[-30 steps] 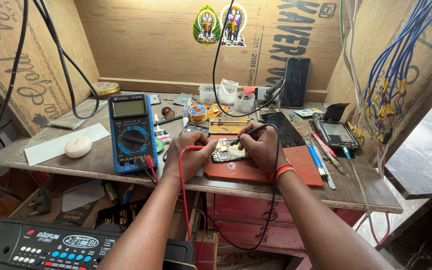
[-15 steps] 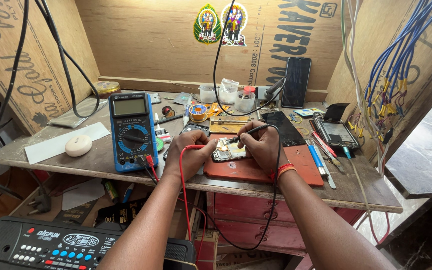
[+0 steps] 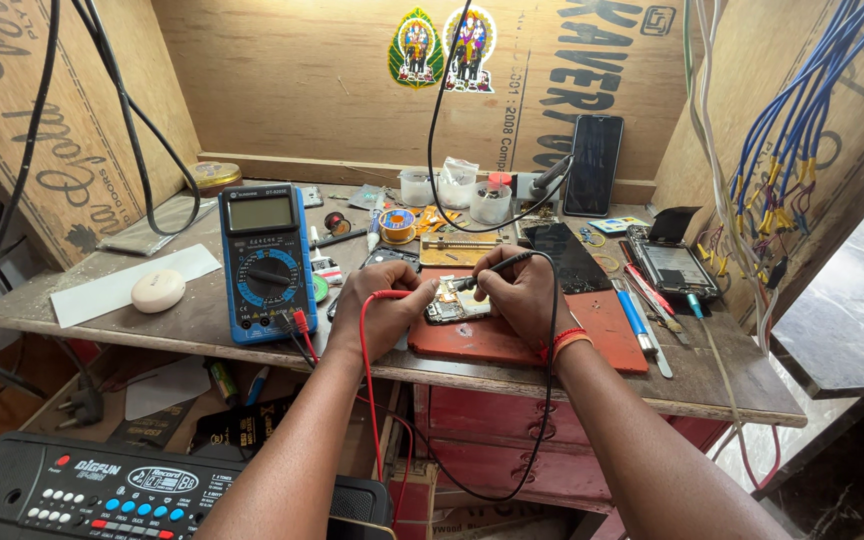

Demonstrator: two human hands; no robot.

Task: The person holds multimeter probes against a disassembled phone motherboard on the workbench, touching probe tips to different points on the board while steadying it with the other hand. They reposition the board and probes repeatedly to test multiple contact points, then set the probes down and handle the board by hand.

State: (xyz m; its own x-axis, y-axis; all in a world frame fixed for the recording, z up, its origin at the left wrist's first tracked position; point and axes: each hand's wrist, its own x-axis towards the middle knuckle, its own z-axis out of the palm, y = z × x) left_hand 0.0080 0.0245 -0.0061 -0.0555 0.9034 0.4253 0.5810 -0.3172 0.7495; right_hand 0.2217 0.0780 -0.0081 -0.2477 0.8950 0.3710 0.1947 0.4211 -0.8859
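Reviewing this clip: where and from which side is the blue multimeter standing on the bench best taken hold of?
Grip the multimeter across its long side edges near the upper half, coming from above. It leans face-up, its sides look free, and the red and black leads plug in at its bottom edge, so that end is crowded.

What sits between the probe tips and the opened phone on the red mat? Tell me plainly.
Nothing visible. The left hand holds the red probe and the right hand the black probe, both tips down on the opened phone.
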